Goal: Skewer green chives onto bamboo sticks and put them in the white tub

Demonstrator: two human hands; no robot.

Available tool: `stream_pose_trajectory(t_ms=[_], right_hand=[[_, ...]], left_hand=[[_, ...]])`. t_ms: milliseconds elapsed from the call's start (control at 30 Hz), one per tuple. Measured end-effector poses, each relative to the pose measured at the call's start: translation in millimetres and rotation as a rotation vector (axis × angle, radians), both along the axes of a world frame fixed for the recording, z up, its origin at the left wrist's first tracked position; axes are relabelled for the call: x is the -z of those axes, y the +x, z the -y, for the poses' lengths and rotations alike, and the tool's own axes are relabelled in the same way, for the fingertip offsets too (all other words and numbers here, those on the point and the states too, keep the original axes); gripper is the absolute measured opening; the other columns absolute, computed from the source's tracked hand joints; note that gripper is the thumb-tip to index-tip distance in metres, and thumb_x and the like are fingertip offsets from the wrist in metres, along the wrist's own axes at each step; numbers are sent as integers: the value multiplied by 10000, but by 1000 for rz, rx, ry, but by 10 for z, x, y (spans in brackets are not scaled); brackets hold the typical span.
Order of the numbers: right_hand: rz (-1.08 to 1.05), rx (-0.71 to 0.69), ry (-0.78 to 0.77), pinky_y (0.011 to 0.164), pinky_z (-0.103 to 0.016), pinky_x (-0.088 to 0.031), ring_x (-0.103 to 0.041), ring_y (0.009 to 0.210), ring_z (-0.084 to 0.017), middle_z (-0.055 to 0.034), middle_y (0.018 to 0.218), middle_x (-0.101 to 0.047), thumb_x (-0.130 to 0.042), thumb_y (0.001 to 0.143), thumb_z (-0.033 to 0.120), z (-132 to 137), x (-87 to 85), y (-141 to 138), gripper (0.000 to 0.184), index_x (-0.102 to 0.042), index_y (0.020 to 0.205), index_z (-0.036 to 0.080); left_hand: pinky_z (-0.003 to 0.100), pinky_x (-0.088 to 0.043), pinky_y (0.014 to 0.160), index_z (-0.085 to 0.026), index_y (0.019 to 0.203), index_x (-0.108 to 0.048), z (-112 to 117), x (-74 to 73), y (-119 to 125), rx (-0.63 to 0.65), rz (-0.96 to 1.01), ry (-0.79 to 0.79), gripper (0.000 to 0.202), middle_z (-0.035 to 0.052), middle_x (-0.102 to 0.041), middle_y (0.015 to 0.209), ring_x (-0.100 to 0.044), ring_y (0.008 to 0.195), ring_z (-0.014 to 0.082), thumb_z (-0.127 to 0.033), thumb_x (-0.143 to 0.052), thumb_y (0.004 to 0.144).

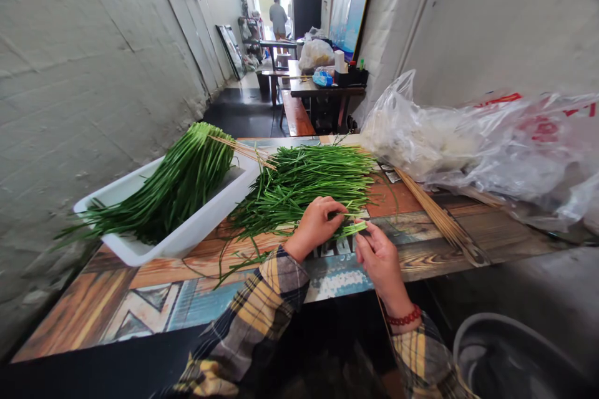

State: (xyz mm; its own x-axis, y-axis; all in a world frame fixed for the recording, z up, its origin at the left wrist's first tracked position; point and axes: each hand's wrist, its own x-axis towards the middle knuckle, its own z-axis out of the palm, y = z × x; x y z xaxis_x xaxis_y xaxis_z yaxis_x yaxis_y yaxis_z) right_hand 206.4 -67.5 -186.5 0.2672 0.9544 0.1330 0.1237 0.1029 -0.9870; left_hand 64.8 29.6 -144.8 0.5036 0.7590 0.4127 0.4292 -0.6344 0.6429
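Note:
My left hand (317,225) is closed round a few green chive stalks at the near edge of a loose chive pile (304,184) on the table. My right hand (380,257) pinches the cut ends of those same stalks (356,228), a thin stick running down below the wrist. Both hands meet just in front of the pile. A white tray (140,249) to the left holds another bundle of chives (178,190) with thin sticks lying across its far end. A row of bamboo skewers (440,218) lies on the table to the right of my hands.
The patterned wooden table (154,299) runs along a grey wall on the left. Crumpled clear plastic bags (491,143) lie at the right. A grey bucket (515,355) stands at the lower right. Farther back stand tables with bags, and a person (279,15) in the doorway.

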Motion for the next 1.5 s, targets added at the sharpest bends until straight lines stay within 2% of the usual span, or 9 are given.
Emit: stream_pose_trajectory(t_ms=[133, 267, 400, 733, 1133, 1500], right_hand=[[-19, -8, -6, 412, -214, -309, -409, 416, -96, 62, 486, -479, -535, 872, 376, 1, -9, -1, 424, -550, 1221, 135], [-52, 9, -14, 416, -212, -307, -404, 415, -95, 68, 480, -474, -559, 854, 396, 2, -16, -10, 414, -560, 1183, 143], [-53, 10, -15, 416, -214, -298, -397, 414, -97, 69, 481, -471, -560, 853, 402, -2, -10, -8, 410, -563, 1183, 159], [-39, 22, 8, 418, -227, -317, -413, 412, -109, 57, 476, -480, -559, 840, 408, -3, 17, -2, 423, -592, 1186, 167], [-8, 38, 30, 433, -236, -343, -422, 408, -117, 58, 460, -481, -553, 839, 354, -4, 21, -1, 407, -607, 1202, 176], [1, 43, 29, 439, -246, -351, -418, 410, -120, 56, 461, -479, -545, 839, 349, 1, 0, -2, 419, -605, 1217, 179]], left_hand=[[272, -428, 749, -173, 888, -720, 29, -28, 14, 68, 22, -59, 169, 38, -650, 807, -570, 799, 158, -160, -565, 822], [266, -430, 736, -168, 854, -724, 34, -31, 14, 96, 20, -63, 173, 39, -655, 783, -575, 785, 156, -220, -559, 851], [264, -431, 747, -177, 859, -718, 36, -27, 11, 117, 30, -87, 149, 29, -687, 816, -587, 794, 152, -202, -571, 844], [252, -437, 720, -150, 783, -695, 64, -66, 23, 97, 83, -135, 173, 27, -699, 775, -586, 740, 135, -205, -544, 848], [237, -475, 718, -134, 824, -711, 77, -89, 22, 126, 179, -248, 161, 39, -716, 809, -618, 751, 134, -169, -554, 820], [239, -452, 726, -135, 804, -712, 62, -80, 18, 129, 156, -185, 154, 36, -701, 782, -603, 744, 130, -152, -559, 819]])
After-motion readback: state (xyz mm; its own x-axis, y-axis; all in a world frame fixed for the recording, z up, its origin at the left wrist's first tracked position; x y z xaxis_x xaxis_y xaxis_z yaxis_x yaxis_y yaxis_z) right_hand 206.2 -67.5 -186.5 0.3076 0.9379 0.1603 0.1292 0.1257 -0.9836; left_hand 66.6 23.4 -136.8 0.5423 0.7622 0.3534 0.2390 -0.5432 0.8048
